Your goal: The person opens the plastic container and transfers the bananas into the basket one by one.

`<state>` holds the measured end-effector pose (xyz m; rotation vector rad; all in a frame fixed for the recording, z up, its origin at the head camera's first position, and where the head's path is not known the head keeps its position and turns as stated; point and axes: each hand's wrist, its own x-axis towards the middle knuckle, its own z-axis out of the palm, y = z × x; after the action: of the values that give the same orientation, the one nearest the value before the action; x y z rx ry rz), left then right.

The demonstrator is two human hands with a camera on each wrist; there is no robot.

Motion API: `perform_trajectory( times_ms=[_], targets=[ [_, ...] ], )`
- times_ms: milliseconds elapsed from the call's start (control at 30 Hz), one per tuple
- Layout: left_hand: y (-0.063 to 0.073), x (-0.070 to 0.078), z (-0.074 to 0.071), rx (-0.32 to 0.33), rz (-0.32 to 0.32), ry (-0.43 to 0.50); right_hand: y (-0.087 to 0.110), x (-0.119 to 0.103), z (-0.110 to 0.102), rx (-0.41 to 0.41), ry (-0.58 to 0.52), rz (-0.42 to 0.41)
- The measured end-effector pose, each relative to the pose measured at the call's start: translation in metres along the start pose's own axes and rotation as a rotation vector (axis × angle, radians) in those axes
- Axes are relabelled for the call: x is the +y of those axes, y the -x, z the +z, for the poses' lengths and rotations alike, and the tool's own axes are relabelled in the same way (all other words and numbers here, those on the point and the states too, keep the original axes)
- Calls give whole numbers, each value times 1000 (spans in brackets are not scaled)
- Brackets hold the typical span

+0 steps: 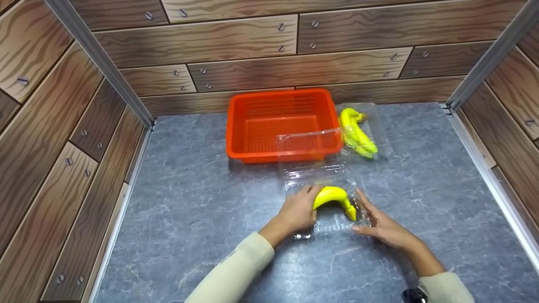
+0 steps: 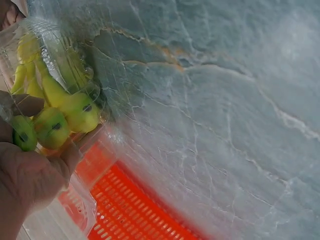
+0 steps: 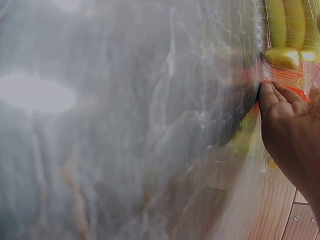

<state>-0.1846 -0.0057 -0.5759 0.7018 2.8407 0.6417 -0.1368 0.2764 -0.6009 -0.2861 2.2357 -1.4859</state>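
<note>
A bunch of yellow bananas (image 1: pixel 332 195) lies in a clear plastic clamshell box (image 1: pixel 337 228) whose lid stands open toward the back. My left hand (image 1: pixel 298 210) grips the bunch at its left end. In the left wrist view, the fingers curl about the greenish tips of the bananas (image 2: pixel 82 114). At the box's right side is my right hand (image 1: pixel 389 230), with fingers extended along the wall and the thumb near the front corner. The right wrist view shows this hand (image 3: pixel 292 120) with its fingertips against the clear plastic.
Behind the box sits an orange-red basket (image 1: pixel 284 158), overlapped by the transparent lid (image 1: pixel 309 145). To the basket's right, a second clear box (image 1: pixel 381 126) holds another banana bunch (image 1: pixel 356 132). Wood-patterned walls (image 1: pixel 244 35) bound the grey marbled tabletop (image 1: pixel 181 202) at the back and sides.
</note>
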Motion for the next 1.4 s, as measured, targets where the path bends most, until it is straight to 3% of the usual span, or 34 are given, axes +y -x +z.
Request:
perform_trajectory(
  times_ms=[767, 1067, 1400],
  targets=[
    [0, -2, 0, 8, 44, -26, 1, -1, -2, -5, -4, 5],
    [0, -3, 0, 7, 26, -21, -2, 1, -1, -6, -37, 6],
    [1, -5, 0, -1, 45, -36, -2, 1, 0, 13, 19, 1]
  ],
)
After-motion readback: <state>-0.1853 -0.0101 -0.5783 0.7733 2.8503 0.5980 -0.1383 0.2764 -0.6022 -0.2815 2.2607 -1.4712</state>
